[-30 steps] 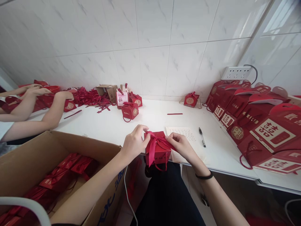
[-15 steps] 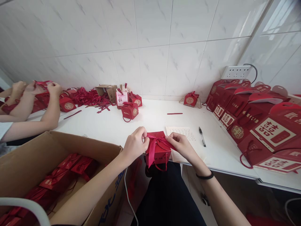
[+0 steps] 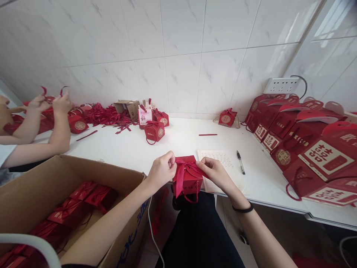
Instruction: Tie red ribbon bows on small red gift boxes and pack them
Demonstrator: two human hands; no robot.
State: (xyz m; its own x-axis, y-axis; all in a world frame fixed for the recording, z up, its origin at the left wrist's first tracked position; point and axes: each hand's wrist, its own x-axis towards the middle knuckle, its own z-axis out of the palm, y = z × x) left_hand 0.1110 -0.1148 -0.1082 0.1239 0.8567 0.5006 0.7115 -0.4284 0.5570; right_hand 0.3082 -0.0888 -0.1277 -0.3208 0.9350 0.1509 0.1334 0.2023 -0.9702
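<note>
A small red gift box (image 3: 192, 186) with a twisted red cord handle rests at the table's front edge, above my lap. Across its top runs a red ribbon (image 3: 181, 178), knotted in a bow with one tail hanging down the front. My left hand (image 3: 161, 169) is closed in a pinch on the ribbon at the bow's left side. On the other side my right hand (image 3: 213, 169) pinches the ribbon between thumb and fingers, close to the box's top right corner.
An open carton (image 3: 111, 167) of red boxes stands at left. A notebook (image 3: 217, 160) and a pen (image 3: 240, 162) lie right of my box. Larger red boxes (image 3: 295, 149) line the right side. Ribbons (image 3: 103, 114) pile up at the back left, near a co-worker's hands (image 3: 52, 102).
My hands and the gift box stay almost in place. At the far left, the co-worker's hands have shifted, and ribbon ends now stick up above them.
</note>
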